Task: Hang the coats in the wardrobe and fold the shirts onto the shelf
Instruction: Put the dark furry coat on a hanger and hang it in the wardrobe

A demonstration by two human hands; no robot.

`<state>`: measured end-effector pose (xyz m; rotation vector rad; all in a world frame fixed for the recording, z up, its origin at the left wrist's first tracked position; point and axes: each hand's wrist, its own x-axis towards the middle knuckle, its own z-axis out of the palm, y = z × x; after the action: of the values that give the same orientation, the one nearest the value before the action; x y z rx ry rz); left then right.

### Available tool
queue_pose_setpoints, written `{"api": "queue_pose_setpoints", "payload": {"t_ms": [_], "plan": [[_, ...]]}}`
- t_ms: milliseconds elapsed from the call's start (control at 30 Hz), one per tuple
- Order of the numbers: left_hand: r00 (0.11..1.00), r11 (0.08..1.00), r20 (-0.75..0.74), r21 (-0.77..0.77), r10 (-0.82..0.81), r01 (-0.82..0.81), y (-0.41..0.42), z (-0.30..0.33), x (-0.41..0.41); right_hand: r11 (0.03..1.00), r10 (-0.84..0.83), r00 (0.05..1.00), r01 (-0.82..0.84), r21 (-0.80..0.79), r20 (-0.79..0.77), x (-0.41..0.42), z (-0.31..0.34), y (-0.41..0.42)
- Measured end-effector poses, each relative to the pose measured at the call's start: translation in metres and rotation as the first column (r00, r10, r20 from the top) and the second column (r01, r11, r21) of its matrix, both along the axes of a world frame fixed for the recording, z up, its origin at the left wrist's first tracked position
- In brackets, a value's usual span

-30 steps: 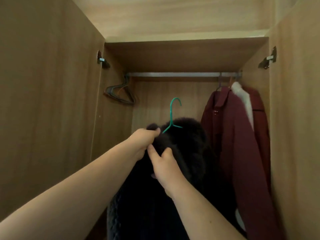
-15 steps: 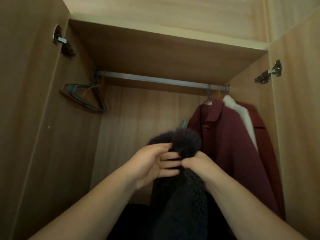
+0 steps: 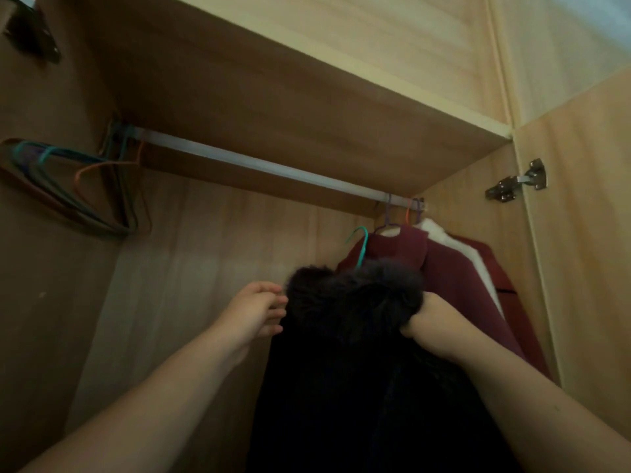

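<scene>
R hand (image 3: 435, 327) grips black coat (image 3: 355, 336) collar; L hand (image 3: 254, 314) loose-fingered alongside; teal hook (image 3: 361, 244) at 12 o'clock, rail (image 3: 259, 164) above, approx 11.

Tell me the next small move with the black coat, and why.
Probably lift the black coat until the green hanger hooks over the rail. The hook sits below the rail, free; the right hand grips the collar, the left hand touches it.

spare hangers (image 3: 78, 186) left on rail (image 3: 259, 165), coats (image 3: 454, 268) right
</scene>
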<state>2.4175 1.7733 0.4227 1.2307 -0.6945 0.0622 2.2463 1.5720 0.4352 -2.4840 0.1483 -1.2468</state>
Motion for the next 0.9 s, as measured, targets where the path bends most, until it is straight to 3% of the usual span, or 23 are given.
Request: {"api": "queue_pose_setpoints", "payload": {"t_ms": [200,433,567,733,900], "plan": [[0.987,0.999,0.159,-0.044,0.026,-0.019,-0.030,0.039,0.021,0.994,-0.102,0.989,0.105,-0.025,0.103,0.021,0.039,-0.035],[0.915,0.981,0.355,-0.087,0.192,-0.173,-0.044,0.081,0.036,0.999,-0.041,0.960,0.049,-0.019,0.277,0.029,0.091,-0.073],[0.868,0.961,0.413,-0.144,0.277,-0.238,-0.048,0.103,0.041,0.976,-0.187,0.957,0.206,-0.069,0.222,0.051,0.125,-0.093],[0.839,0.942,0.429,-0.161,0.334,-0.293,-0.059,0.103,0.053,0.986,-0.166,0.975,0.161,0.041,0.149,0.084,0.152,-0.107],[0.823,0.929,0.433,-0.130,0.368,-0.347,-0.062,0.097,0.072,0.990,-0.124,0.975,0.134,-0.043,0.185,0.126,0.167,-0.121]]}}
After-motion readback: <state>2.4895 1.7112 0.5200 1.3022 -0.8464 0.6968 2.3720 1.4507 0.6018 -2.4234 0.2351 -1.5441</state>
